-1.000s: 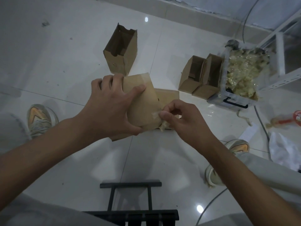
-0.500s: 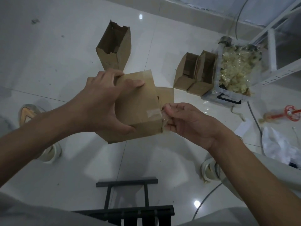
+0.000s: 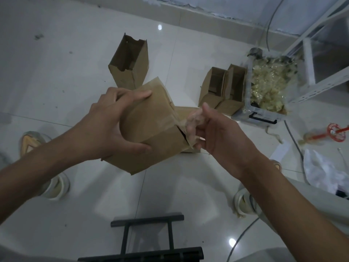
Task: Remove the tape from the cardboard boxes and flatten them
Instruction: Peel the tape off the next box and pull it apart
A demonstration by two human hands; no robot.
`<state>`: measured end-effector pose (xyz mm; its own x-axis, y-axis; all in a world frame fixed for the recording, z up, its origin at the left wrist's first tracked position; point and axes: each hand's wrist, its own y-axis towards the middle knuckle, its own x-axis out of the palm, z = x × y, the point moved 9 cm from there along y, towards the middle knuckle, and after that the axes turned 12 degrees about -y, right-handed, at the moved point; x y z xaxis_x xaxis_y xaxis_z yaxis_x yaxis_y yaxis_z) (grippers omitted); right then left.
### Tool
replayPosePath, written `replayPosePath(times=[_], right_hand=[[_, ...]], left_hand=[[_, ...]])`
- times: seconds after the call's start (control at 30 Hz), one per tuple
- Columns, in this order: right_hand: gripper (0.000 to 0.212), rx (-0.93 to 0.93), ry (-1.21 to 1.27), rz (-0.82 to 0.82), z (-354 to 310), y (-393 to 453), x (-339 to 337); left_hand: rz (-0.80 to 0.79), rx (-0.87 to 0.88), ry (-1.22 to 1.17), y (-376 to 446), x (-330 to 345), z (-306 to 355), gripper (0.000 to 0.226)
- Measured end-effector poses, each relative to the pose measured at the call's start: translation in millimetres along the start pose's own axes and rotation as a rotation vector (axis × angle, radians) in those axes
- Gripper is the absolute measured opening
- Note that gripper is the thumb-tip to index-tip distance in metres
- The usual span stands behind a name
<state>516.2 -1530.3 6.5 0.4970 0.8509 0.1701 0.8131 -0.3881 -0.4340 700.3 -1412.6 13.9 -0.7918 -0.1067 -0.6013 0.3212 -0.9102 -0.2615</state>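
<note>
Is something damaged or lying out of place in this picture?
Yes. The upright open box on the floor has a torn, jagged top rim. A loose strip of tape lies on the tiles beside the clear bin of tape scraps. The held box shows a split at its right edge.

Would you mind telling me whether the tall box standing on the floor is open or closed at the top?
Open. The tall box stands upright, its ragged top edge uncovered and its dark inside visible.

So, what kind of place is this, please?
Probably a storeroom or home work corner: a glossy tiled floor with cardboard boxes standing on it, a clear bin of peeled tape, and a white metal shelf frame.
</note>
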Motion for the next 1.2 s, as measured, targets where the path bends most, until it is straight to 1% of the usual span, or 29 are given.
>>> replayPosePath(times=[0.1,0.2,0.27,0.3,0.33,0.37,0.43,0.47,0.5,0.53,0.57,0.63,0.73,0.8,0.83,0.87,0.97,1.03,1.07,1.13,1.2], right_hand=[[0.044,-0.024,-0.091,0.055,-3.5,0.7,-2.0],[0.049,-0.035,-0.061,0.079,-4.7,-0.9,-3.1],[0.065,-0.023,-0.051,0.086,-5.3,-0.5,-3.6],[0.075,-0.003,-0.084,0.111,-4.7,-0.5,-5.0],[0.078,0.016,-0.153,0.154,-4.6,-0.4,-7.2],[0.070,0.011,-0.276,0.208,-6.1,-1.1,-9.2],[0.036,-0.119,-0.595,0.284,-18.3,-6.1,-6.0],[0.025,-0.183,-0.670,0.294,-22.5,-9.0,-2.4],[0.017,-0.225,-0.658,0.284,-24.6,-10.8,-0.1],[0.012,-0.235,-0.589,0.255,-23.9,-12.0,1.2],[0.012,-0.221,-0.490,0.215,-23.4,-12.4,2.3],[0.018,-0.146,-0.305,0.148,-17.5,-10.4,2.0],[0.030,-0.061,-0.242,0.151,-8.7,-6.5,-0.8],[0.031,-0.026,-0.251,0.185,-4.3,-3.0,-2.0],[0.030,-0.014,-0.245,0.202,-2.7,-0.9,-1.6],[0.030,-0.005,-0.233,0.215,-1.9,1.0,-0.4],[0.031,-0.021,-0.230,0.224,-5.8,6.2,7.4],[0.031,-0.034,-0.232,0.212,-8.5,9.4,10.6],[0.031,-0.036,-0.213,0.201,-9.2,10.9,11.2],[0.031,-0.041,-0.142,0.180,-10.4,12.6,11.1],[0.030,-0.045,-0.049,0.168,-9.6,13.7,10.8]], left_hand=[[-0.008,-0.019,-0.005,1.9,0.7,-2.4,0.121],[-0.005,-0.038,-0.017,2.8,-0.9,-3.1,0.123],[-0.006,-0.039,0.000,3.1,-0.9,-3.3,0.123],[-0.004,-0.036,0.013,3.0,-1.1,-3.5,0.123],[-0.001,-0.030,0.017,2.7,-1.2,-3.3,0.122],[0.001,-0.022,0.012,1.9,-1.4,-2.5,0.121],[0.002,-0.001,-0.022,0.7,-2.9,-1.1,0.117],[-0.001,0.010,-0.039,0.8,-3.6,-0.9,0.115],[-0.011,0.022,-0.053,0.8,-3.9,-0.3,0.114],[-0.026,0.036,-0.068,0.9,-3.5,0.6,0.113],[-0.046,0.055,-0.091,1.3,-2.7,1.9,0.113],[-0.079,0.079,-0.152,2.5,-0.1,4.0,0.111],[-0.056,0.074,-0.164,5.2,0.9,4.8,0.102],[0.010,0.131,-0.043,5.2,1.8,13.9,0.093],[0.031,0.168,0.032,4.4,5.1,21.7,0.092],[0.042,0.191,0.083,3.2,10.0,30.3,0.095],[0.050,0.189,0.152,0.0,24.0,47.8,0.124],[0.076,0.226,0.277,0.6,25.6,54.4,0.136],[0.104,0.240,0.320,1.3,21.3,55.8,0.139],[0.160,0.283,0.393,0.8,11.8,59.8,0.133],[0.187,0.328,0.448,-2.6,7.5,65.4,0.118]])
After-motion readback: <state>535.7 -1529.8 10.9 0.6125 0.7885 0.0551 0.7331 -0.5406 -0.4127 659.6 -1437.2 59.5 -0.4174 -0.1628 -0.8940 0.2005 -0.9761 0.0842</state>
